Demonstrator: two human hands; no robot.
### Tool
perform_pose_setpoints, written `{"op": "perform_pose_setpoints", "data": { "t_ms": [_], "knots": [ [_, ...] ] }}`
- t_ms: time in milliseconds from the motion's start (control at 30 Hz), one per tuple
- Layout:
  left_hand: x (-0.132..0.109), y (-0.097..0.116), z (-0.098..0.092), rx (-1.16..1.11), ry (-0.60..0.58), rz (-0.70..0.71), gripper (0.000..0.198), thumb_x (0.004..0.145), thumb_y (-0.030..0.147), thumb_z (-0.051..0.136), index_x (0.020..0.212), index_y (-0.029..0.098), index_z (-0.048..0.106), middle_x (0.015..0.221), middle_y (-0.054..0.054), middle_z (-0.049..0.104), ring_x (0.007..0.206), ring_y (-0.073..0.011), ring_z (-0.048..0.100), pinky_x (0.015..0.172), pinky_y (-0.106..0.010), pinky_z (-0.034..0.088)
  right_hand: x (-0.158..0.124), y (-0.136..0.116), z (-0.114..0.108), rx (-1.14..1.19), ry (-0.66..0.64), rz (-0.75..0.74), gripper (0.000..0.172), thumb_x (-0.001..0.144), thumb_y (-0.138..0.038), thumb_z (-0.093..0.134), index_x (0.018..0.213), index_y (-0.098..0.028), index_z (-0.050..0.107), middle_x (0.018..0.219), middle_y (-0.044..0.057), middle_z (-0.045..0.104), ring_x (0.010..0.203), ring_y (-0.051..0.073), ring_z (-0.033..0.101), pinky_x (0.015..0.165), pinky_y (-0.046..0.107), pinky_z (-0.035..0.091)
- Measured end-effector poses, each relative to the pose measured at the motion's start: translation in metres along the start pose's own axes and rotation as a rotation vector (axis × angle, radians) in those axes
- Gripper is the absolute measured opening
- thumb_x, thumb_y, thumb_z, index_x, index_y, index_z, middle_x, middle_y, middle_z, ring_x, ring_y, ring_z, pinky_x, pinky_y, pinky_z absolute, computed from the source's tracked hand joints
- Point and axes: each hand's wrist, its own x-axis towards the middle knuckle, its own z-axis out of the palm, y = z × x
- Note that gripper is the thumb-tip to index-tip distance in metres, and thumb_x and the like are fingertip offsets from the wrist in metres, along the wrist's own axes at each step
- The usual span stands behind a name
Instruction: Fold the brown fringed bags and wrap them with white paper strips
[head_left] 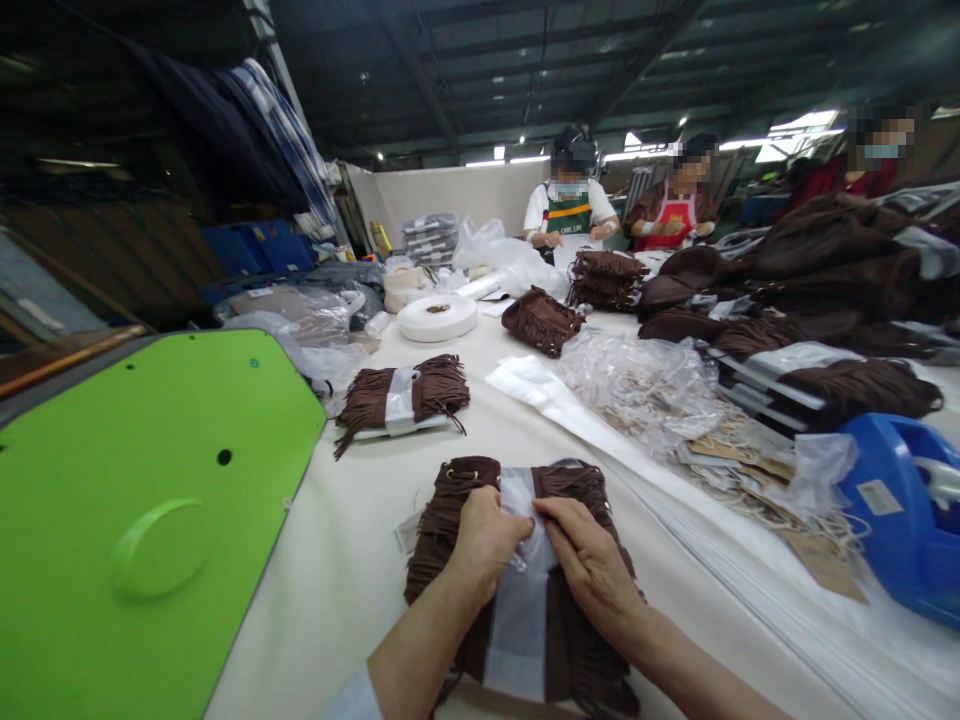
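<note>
While the left hand (486, 540) and right hand (592, 565) pinch the translucent band (517, 625), the near fringe bundle (439, 520) looks soft, floppy, best held mid-band.

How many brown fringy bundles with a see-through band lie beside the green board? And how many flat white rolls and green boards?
Brown fringed fabric bundles with a clear plastic band: 2 (the near bundle gripped by the left hand and right hand, the far bundle behind it)
Flat white tape roll: 1
Bright green flat board: 1
Total: 4
</note>
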Motion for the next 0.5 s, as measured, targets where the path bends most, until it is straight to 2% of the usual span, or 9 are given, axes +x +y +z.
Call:
{"op": "perform_pose_setpoints", "data": {
  "t_ms": [67,167,233,300,400,500],
  "knots": [
    [0.004,-0.004,0.004,0.068,-0.003,0.044,0.014,0.056,0.007,0.061,0.069,0.012,0.057,0.055,0.001,0.059,0.051,-0.0128,0.056,0.046,-0.019,0.041,-0.002,-0.005,0.0,-0.13,0.042,-0.096,0.027,0.089,-0.019,0.039,0.104,-0.019,0.062,0.108,0.01,0.061,0.103,0.021,0.056,0.089,0.037,0.048],
    [0.005,-0.002,-0.005,0.231,-0.039,0.135,0.011,0.063,0.005,0.056,0.068,0.012,0.062,0.056,-0.001,0.061,0.052,-0.0142,0.058,0.049,-0.021,0.044,-0.003,-0.017,0.001,-0.321,-0.04,-0.282,0.03,0.089,-0.019,0.041,0.114,-0.019,0.058,0.118,0.01,0.059,0.113,0.024,0.05,0.099,0.047,0.037],
    [0.005,0.005,-0.018,0.381,-0.003,0.242,0.015,0.068,0.005,0.052,0.069,0.012,0.064,0.061,-0.004,0.064,0.06,-0.0171,0.062,0.058,-0.026,0.048,-0.003,-0.025,0.001,-0.371,-0.142,-0.336,0.032,0.09,-0.021,0.044,0.121,-0.018,0.053,0.12,0.009,0.06,0.114,0.023,0.05,0.102,0.047,0.034],
    [0.008,0.013,-0.03,0.532,0.072,0.38,0.02,0.076,0.008,0.048,0.079,0.014,0.067,0.079,-0.009,0.068,0.08,-0.0205,0.063,0.077,-0.033,0.048,-0.002,-0.03,0.001,-0.386,-0.192,-0.329,0.032,0.09,-0.022,0.044,0.12,-0.018,0.054,0.12,0.008,0.06,0.113,0.023,0.051,0.101,0.046,0.034],
    [0.019,0.016,-0.038,0.717,0.064,0.588,0.025,0.084,0.015,0.046,0.101,0.023,0.063,0.117,-0.004,0.061,0.115,-0.0192,0.049,0.103,-0.037,0.033,-0.001,-0.03,0.002,-0.395,-0.202,-0.311,0.03,0.09,-0.021,0.044,0.117,-0.017,0.056,0.12,0.009,0.06,0.113,0.023,0.05,0.102,0.046,0.033],
    [0.035,0.001,-0.036,0.856,0.012,0.644,0.029,0.088,0.019,0.045,0.113,0.027,0.057,0.131,0.0,0.051,0.128,-0.0217,0.035,0.109,-0.048,0.019,-0.002,-0.028,0.002,-0.403,-0.206,-0.292,0.03,0.09,-0.021,0.044,0.117,-0.019,0.056,0.12,0.007,0.06,0.114,0.022,0.05,0.103,0.046,0.031]
  ]
}}
